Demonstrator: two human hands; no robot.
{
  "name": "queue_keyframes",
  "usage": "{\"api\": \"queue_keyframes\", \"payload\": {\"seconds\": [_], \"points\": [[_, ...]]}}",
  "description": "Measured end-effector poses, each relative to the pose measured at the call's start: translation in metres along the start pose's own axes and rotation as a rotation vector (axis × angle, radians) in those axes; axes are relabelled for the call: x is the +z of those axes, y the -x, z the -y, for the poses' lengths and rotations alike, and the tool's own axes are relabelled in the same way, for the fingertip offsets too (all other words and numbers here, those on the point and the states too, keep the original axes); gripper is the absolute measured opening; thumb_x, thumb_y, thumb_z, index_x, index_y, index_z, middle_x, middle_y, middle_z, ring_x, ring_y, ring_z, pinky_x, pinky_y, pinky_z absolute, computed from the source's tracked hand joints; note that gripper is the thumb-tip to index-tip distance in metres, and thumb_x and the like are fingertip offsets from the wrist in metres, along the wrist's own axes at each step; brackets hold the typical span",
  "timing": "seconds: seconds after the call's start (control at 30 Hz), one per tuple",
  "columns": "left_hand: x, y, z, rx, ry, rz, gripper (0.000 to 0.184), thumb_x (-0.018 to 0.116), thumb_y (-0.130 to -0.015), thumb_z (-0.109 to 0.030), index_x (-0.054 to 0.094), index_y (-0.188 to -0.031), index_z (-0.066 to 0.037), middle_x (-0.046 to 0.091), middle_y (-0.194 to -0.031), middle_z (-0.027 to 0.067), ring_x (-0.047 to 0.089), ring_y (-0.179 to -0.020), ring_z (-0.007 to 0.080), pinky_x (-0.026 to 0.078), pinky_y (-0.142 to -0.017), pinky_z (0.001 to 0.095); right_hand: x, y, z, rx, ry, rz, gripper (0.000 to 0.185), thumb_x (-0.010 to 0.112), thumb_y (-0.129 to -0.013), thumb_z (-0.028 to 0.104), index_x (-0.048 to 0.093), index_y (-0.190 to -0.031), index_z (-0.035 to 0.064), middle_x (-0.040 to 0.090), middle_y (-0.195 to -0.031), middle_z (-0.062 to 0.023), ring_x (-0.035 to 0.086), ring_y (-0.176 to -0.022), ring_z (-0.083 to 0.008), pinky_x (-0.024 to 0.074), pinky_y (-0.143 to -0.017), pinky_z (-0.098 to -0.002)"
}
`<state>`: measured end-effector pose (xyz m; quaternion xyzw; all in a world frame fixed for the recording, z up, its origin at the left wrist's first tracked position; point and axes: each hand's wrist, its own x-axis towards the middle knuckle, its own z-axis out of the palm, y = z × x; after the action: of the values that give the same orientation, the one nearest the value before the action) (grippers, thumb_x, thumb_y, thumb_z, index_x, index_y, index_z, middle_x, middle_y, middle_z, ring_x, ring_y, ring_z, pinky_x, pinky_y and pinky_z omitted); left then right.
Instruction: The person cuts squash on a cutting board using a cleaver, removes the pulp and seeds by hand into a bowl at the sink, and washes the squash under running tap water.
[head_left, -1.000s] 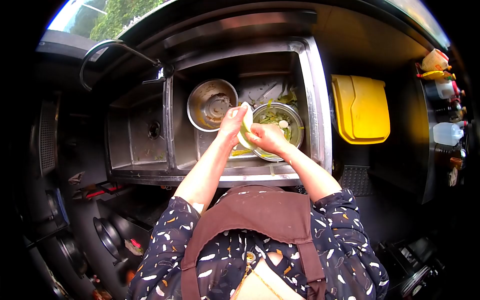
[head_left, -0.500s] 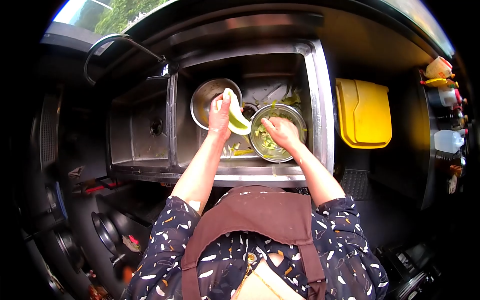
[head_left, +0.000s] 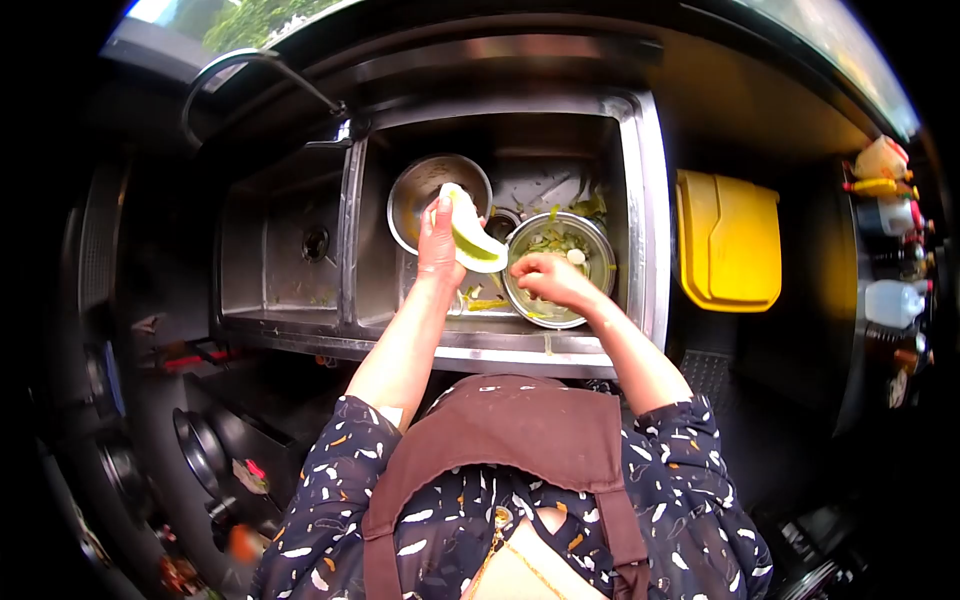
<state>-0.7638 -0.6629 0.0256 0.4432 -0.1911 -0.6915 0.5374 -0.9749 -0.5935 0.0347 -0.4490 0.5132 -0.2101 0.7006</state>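
Observation:
My left hand is closed around a long, curved, pale green and white piece of vegetable, its exact kind unclear. The piece is tilted, with its lower end near the rim of a steel bowl on the right. Inside that bowl lie green and white vegetable scraps and a small round white bit. Over the bowl's near left part, my right hand has its fingers curled together; whatever they may hold is hidden. A second steel bowl sits behind my left hand, partly covered by it.
Both bowls stand in the right basin of a steel sink. Peel scraps lie on its floor near the drain. A faucet rises by the divider. To the right are a yellow bin lid and several bottles.
My right hand has drawn back left and toward me within the bowl, its fingers now curled, uncovering the white bit. The left hand still holds the vegetable piece, nearly unmoved.

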Motion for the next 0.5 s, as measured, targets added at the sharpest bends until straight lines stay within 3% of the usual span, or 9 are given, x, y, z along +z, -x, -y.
{"api": "queue_keyframes", "payload": {"seconds": [0.1,0.13,0.17,0.2,0.27,0.3,0.37,0.4,0.5], "points": [[-0.003,0.028,-0.021,-0.284,0.187,0.154,0.051,0.058,-0.084,-0.047,0.057,-0.111,-0.004,0.063,-0.096,0.0135,0.063,-0.085,0.0259,0.054,-0.077,0.0389,-0.042,-0.01,-0.017,0.02,-0.77,0.137,0.03,0.054,-0.094,0.028,0.065,-0.108,0.0037,0.065,-0.111,-0.0089,0.061,-0.1,-0.0178,0.0467,-0.088,-0.0342],[0.0,0.03,-0.021,-0.295,0.205,0.169,0.051,0.056,-0.085,-0.047,0.057,-0.111,-0.004,0.064,-0.096,0.0137,0.063,-0.085,0.0262,0.054,-0.076,0.0392,-0.044,-0.01,-0.019,0.008,-0.716,0.136,0.034,0.051,-0.095,0.031,0.064,-0.11,0.0037,0.062,-0.12,-0.0091,0.055,-0.114,-0.0199,0.0405,-0.099,-0.0393],[-0.001,0.037,-0.022,-0.286,0.234,0.167,0.051,0.054,-0.085,-0.047,0.057,-0.111,-0.003,0.064,-0.096,0.0138,0.064,-0.085,0.0266,0.054,-0.076,0.0394,-0.047,-0.042,-0.048,0.017,0.164,-0.083,0.036,0.051,-0.094,0.032,0.063,-0.113,0.004,0.063,-0.118,-0.0099,0.056,-0.113,-0.0217,0.0406,-0.099,-0.0404],[-0.003,0.047,-0.032,-0.247,0.238,0.162,0.05,0.054,-0.085,-0.046,0.057,-0.111,-0.003,0.064,-0.097,0.0138,0.064,-0.085,0.0268,0.054,-0.076,0.0398,-0.037,-0.05,-0.034,0.001,0.203,-0.041,0.036,0.051,-0.094,0.032,0.063,-0.113,0.004,0.063,-0.118,-0.0099,0.056,-0.113,-0.0217,0.0406,-0.099,-0.0404],[-0.008,0.06,-0.034,-0.284,0.27,0.229,0.048,0.055,-0.085,-0.041,0.056,-0.114,-0.003,0.064,-0.099,0.0154,0.064,-0.088,0.0277,0.055,-0.076,0.0393,-0.014,-0.037,-0.012,-0.063,1.12,-0.246,0.049,0.062,-0.085,0.044,0.062,-0.119,0.0089,0.063,-0.112,-0.0156,0.059,-0.106,-0.0292,0.0431,-0.094,-0.0413],[-0.019,0.073,-0.036,-0.24,0.241,0.215,0.048,0.054,-0.086,-0.04,0.055,-0.116,-0.003,0.065,-0.101,0.0161,0.065,-0.089,0.0273,0.055,-0.077,0.0405,0.018,-0.039,0.012,-0.216,0.412,-0.263,0.061,0.068,-0.081,0.041,0.052,-0.129,0.0077,0.061,-0.116,-0.0168,0.061,-0.102,-0.0297,0.0473,-0.088,-0.0382],[-0.031,0.076,-0.033,-0.253,0.273,0.197,0.049,0.054,-0.087,-0.04,0.053,-0.119,-0.003,0.063,-0.106,0.0156,0.064,-0.094,0.0268,0.053,-0.083,0.0406,0.042,-0.045,0.019,-0.326,0.203,-0.197,0.07,0.07,-0.08,0.038,0.042,-0.136,0.0072,0.06,-0.117,-0.018,0.063,-0.098,-0.0254,0.0503,-0.082,-0.0355],[-0.044,0.085,-0.034,-0.221,0.308,0.204,0.05,0.055,-0.088,-0.04,0.052,-0.12,-0.003,0.062,-0.108,0.0147,0.063,-0.097,0.0268,0.052,-0.087,0.0399,0.087,-0.03,0.054,-0.415,0.272,0.01,0.075,0.072,-0.079,0.038,0.038,-0.138,0.0057,0.059,-0.117,-0.0193,0.063,-0.096,-0.0234,0.0509,-0.08,-0.0346],[-0.065,0.116,-0.024,-0.133,0.261,0.108,0.053,0.067,-0.081,-0.042,0.053,-0.118,-0.006,0.062,-0.104,0.0112,0.062,-0.092,0.0227,0.053,-0.084,0.0377,0.12,-0.039,0.063,-0.566,0.78,-0.241,0.029,0.059,-0.088,0.032,0.059,-0.105,0.0077,0.065,-0.086,-0.0199,0.066,-0.078,-0.0305,0.0515,-0.066,-0.0394]]}}
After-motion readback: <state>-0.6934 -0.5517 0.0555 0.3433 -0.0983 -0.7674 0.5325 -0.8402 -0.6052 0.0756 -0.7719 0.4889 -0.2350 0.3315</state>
